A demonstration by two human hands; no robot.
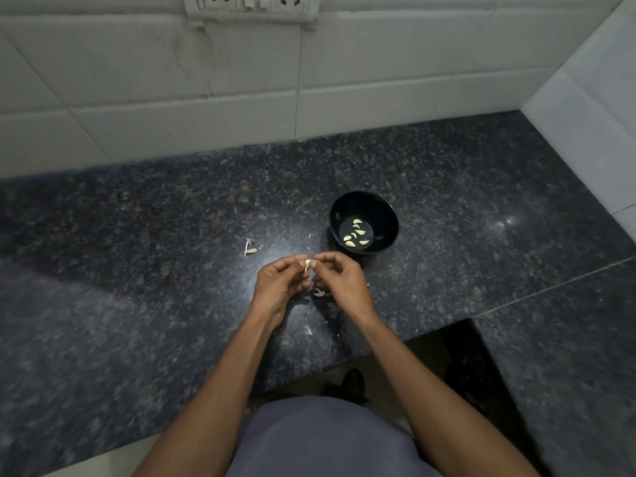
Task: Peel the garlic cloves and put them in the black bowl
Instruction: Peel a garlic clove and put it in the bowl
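Observation:
A pale garlic clove (307, 265) is pinched between the fingertips of both hands above the dark granite counter. My left hand (279, 282) holds it from the left, and my right hand (339, 280) pinches at it from the right. The black bowl (385, 215) stands just behind my right hand, with several peeled cloves (356, 233) on its bottom. Another small garlic piece with a stem (250, 249) lies on the counter to the left of the bowl.
Bits of papery skin (318, 292) lie on the counter (137, 270) under and near my hands. A tiled wall (206, 80) with a socket strip runs behind, and another wall closes the right side. The counter edge steps back at the lower right.

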